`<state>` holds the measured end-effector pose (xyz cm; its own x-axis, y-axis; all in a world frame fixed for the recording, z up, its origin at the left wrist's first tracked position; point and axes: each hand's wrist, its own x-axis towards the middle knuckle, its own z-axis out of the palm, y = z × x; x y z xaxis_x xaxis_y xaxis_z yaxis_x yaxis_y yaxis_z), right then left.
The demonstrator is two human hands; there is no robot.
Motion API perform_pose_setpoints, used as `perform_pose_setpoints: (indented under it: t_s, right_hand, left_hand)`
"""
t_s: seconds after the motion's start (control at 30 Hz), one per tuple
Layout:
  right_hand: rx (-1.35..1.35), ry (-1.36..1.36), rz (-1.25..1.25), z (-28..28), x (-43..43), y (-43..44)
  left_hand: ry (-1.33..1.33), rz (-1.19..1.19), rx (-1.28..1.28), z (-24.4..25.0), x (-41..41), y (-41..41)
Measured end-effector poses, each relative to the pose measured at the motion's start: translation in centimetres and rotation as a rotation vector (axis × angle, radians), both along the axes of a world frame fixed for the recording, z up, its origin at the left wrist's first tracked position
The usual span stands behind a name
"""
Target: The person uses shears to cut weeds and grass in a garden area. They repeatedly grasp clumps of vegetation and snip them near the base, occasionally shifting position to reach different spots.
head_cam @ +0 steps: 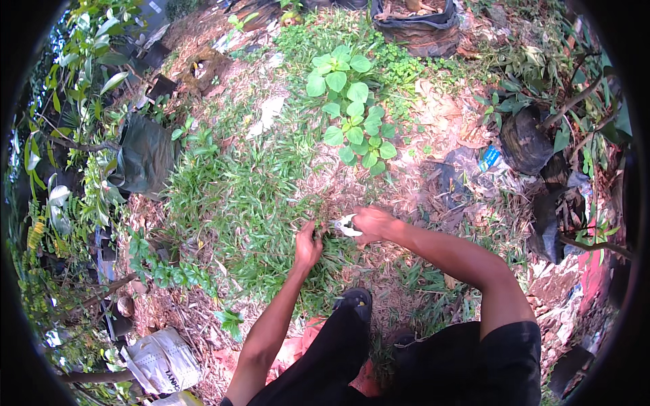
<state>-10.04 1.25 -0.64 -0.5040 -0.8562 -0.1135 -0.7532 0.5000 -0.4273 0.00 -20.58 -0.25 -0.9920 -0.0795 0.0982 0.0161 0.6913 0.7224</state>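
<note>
My right hand point(375, 225) is closed around the white handles of a pair of pruning shears point(348, 225). The metal blades point left, toward my other hand, low over the ground. Just left of the blade tips, my left hand point(308, 244) has its fingers down among the grass point(254, 203). Something small and dark shows at its fingertips, too small to name, and whether the fingers grip a stem is hidden. Dry cut grass point(330, 200) lies just beyond both hands.
A broad-leaved green plant point(355, 111) grows ahead. Plastic grow bags stand around: a black one point(419, 33) at the top, a dark green one point(147, 155) at left, another black one point(527, 139) at right. A white printed sack point(162, 360) lies lower left. My shoe point(355, 303) is below.
</note>
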Motion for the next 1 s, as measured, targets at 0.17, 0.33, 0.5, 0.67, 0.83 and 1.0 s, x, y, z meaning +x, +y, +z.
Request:
perform_pose_setpoints:
  t_s: [0.17, 0.33, 0.5, 0.67, 0.83, 1.0]
  right_hand:
    - [-0.117, -0.222, -0.188, 3.0, -1.3, 3.2]
    - [-0.509, -0.401, -0.452, 2.4, -1.8, 3.0]
    - [-0.697, -0.956, -0.680, 0.8, -3.4, 2.2]
    - [-0.710, -1.074, -0.547, 3.6, -3.3, 0.5]
    - [-0.670, -1.140, -0.495, 5.3, -2.3, 0.4]
    - [-0.510, -0.979, -0.471, 5.8, -2.1, 0.8]
  left_hand:
    - [-0.197, 0.031, -0.099, 0.5, 2.3, -0.1]
    - [-0.104, -0.093, -0.169, -0.6, 3.5, -0.8]
    - [-0.363, -0.037, -0.253, 3.7, 3.1, 2.3]
    - [-0.267, -0.392, -0.333, 6.3, 5.4, 7.9]
    - [-0.254, -0.749, -0.175, 8.0, 6.4, 11.9]
    - [-0.062, -0.413, -0.217, 6.7, 3.3, 9.0]
